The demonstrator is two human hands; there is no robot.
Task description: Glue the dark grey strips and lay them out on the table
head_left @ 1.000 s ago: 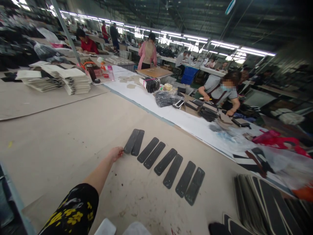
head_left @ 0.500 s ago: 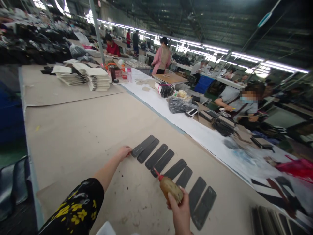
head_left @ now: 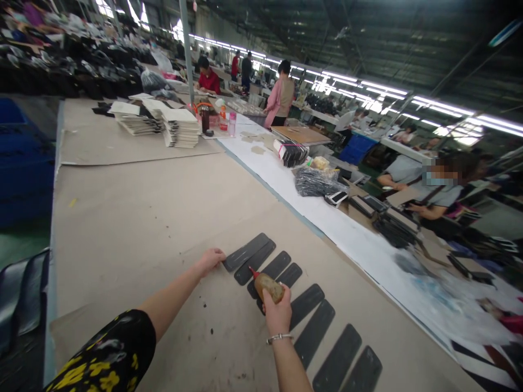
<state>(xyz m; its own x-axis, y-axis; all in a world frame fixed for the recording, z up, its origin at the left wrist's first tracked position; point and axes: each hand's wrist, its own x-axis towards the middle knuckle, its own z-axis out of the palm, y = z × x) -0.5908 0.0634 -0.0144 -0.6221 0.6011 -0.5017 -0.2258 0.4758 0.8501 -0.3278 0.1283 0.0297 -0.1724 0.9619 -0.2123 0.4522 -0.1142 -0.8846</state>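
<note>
On the left, the left hand (head_left: 211,260), fingertips close together, touches a dark strip's (head_left: 246,252) near corner; whether it pinches, I can't tell. The strip looks thin, light, best held by its edges. Rightward, the right hand (head_left: 278,308) grips a brown bottle (head_left: 269,287), probably squeezable, best held mid-body. Beyond that hand, more strips (head_left: 314,335) lie.

Squeeze bottle (head_left: 270,288) and right hand (head_left: 279,311) hide parts of middle black strips (head_left: 290,274); nozzle contact too small to tell. Left hand (head_left: 211,261): hold on far end strip (head_left: 245,253) unclear. Nearest strip (head_left: 363,371), flowered sleeve (head_left: 107,351) cut by bottom edge. Background workers (head_left: 247,71) blurred
</note>
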